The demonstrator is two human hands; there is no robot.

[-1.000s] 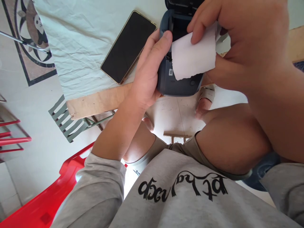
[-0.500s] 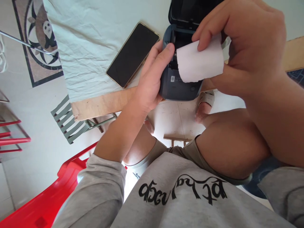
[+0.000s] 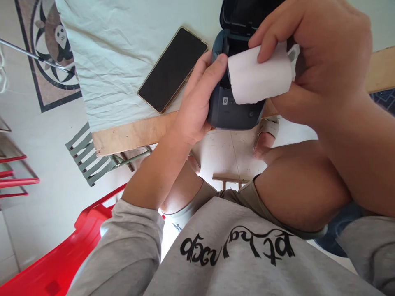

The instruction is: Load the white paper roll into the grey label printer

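A dark blue-grey small printer (image 3: 234, 115) with its lid open stands at the near edge of the table. My left hand (image 3: 197, 102) grips its left side, thumb on top by the paper slot. My right hand (image 3: 311, 57) holds a white paper roll (image 3: 259, 76) just above the printer's open bay, with a loose end of paper hanging over the front. The inside of the bay is mostly hidden by the paper and my fingers.
A black phone (image 3: 173, 70) lies face up on the white cloth (image 3: 123, 53) left of the printer. The wooden table edge (image 3: 129, 135) runs below it. A red plastic chair (image 3: 61, 255) and a green slatted chair (image 3: 89, 160) stand at the left.
My right hand has shifted the paper roll slightly and kept it over the printer; the view has drifted a little. My left hand keeps its grip on the printer.
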